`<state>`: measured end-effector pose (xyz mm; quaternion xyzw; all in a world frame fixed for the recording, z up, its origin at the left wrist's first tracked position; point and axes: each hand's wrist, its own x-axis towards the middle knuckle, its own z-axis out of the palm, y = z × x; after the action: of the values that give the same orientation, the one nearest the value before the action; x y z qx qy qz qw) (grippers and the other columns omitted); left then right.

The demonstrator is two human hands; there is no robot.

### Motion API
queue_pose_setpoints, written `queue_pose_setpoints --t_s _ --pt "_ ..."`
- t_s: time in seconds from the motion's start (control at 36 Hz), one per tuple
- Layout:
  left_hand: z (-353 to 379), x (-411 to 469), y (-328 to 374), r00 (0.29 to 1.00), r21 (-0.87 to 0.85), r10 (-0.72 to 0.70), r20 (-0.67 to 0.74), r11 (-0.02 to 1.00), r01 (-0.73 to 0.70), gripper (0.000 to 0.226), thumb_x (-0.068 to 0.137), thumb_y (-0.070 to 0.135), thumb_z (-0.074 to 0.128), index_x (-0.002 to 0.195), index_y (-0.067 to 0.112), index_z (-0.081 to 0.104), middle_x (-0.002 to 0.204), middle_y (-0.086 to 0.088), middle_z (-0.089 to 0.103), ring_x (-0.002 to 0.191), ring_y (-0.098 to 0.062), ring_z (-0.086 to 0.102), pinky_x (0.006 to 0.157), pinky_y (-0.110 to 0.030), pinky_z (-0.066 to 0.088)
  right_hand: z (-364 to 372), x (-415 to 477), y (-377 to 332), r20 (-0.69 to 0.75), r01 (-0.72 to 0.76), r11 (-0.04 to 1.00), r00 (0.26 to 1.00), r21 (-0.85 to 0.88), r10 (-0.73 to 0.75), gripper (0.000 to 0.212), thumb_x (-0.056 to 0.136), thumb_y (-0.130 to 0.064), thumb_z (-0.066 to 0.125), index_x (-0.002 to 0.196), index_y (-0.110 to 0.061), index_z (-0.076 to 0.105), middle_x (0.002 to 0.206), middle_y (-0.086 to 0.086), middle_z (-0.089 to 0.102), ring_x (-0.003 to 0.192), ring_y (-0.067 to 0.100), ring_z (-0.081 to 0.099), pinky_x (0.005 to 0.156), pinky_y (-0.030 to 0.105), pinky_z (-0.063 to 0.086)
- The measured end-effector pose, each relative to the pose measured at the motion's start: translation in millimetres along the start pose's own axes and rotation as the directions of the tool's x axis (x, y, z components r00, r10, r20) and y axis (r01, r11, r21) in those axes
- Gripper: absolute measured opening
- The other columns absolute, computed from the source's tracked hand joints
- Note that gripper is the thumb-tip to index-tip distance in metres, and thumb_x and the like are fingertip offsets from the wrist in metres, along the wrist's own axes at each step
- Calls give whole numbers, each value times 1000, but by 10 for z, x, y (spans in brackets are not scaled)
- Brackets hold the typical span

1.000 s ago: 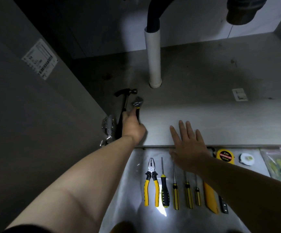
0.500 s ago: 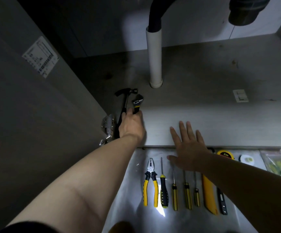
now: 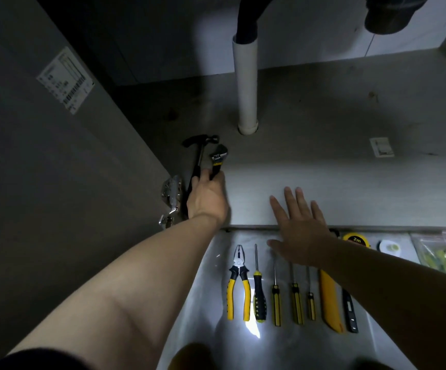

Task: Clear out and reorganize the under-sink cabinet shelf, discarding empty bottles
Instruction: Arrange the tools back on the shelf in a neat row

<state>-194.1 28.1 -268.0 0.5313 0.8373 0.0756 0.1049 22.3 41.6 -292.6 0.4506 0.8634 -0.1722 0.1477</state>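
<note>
A: Cabinet shelf (image 3: 323, 124) – where's it lying?

B: It's filling the top half of the view, approx 10 to 2 o'clock, grey & dim. Door panel (image 3: 43, 182) is standing at 9 o'clock w/ a paper label (image 3: 65, 80) on it. White pipe (image 3: 247, 84) is rising from the shelf at 12.

A: Hands?

B: Left hand (image 3: 207, 197) is reaching onto the shelf's front-left corner, fingers curling round the handle of an adjustable wrench (image 3: 218, 157), its head pointing to 12. Right hand (image 3: 300, 228) is lying flat over the shelf's front edge, at 3 o'clock of the left one. Fingers are straight & spread, holding nothing. Can't tell if it's touching.

A: Anything else on the shelf?

B: Hammer (image 3: 200, 153) is lying just beside the wrench, at its 9 o'clock, head to 12. Metal hinge (image 3: 172, 194) is sitting at 9 o'clock of the left hand. Small white sticker (image 3: 381, 147) is lying at 2.

A: And below?

B: On the shiny floor (image 3: 296, 348) at 6 o'clock, tools are lying in a row, handles to 6: pliers (image 3: 239, 284), yellow knife (image 3: 329, 303), screwdrivers (image 3: 259, 297) between them. Tape measure (image 3: 355, 240) is sitting at 4.
</note>
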Motion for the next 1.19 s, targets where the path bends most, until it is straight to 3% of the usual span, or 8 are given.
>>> queue_pose_setpoints --t_s 0.14,0.28,0.36,0.44,0.56,0.72,1.06,1.19 --pt "114 -552 -58 961 54 249 -121 968 -244 86 75 -1 68 150 24 35 141 -9 39 125 -27 41 103 -38 42 62 -217 -62 -208 57 996 977 68 -42 77 93 -27 56 159 -22 17 168 12 6 155 30 1 125 48 11" --pt "380 -1175 -253 856 77 502 127 855 -513 59 81 15 64 137 23 46 119 -2 46 103 -25 53 84 -36 48 141 -438 -224 -282 288 956 914 -53 -291 40 75 -14 69 114 -18 64 118 8 58 109 28 55 87 40 45" --pt "574 -1432 -416 803 25 489 341 849 -527 49 94 29 54 140 29 40 118 -3 42 100 -26 54 76 -41 53 231 -527 -298 -166 326 945 933 12 -319 23 84 -16 64 107 -20 64 105 6 57 97 26 56 80 39 43" --pt "713 -1522 -540 824 33 329 462 922 -387 52 100 45 44 148 43 23 128 -6 37 106 -28 55 79 -44 55 395 -591 -343 44 210 946 973 246 -228 25 98 -21 51 123 -24 56 116 1 51 101 19 55 85 31 46" --pt "851 -1554 -612 797 31 223 561 957 -289 67 97 58 46 150 50 5 131 -9 36 105 -33 60 80 -46 57 601 -620 -417 194 201 926 943 319 -271 34 98 -19 56 131 -23 55 117 3 49 87 11 50 75 21 41" --pt "976 -1624 -645 766 -9 247 594 954 -301 74 94 57 55 151 47 9 130 -12 37 104 -40 61 84 -47 56 848 -565 -726 289 110 964 940 240 -179 40 94 -16 58 134 -16 53 132 14 48 115 32 57 100 40 49" --pt "1074 -1677 -545 748 -56 210 629 972 -227 77 90 49 67 153 42 23 132 -15 28 97 -42 64 91 -41 55 1098 -673 -795 242 40 975 966 219 -94 66 93 -15 65 150 -16 33 137 17 42 120 34 55 102 40 50" --pt "1018 -1722 -551 754 -46 192 628 977 -210 83 86 47 71 151 37 21 131 -13 29 95 -40 64 90 -41 57 995 -661 -704 201 88 937 966 339 -164 42 93 -17 64 132 -19 49 126 12 48 99 22 56 85 28 48"
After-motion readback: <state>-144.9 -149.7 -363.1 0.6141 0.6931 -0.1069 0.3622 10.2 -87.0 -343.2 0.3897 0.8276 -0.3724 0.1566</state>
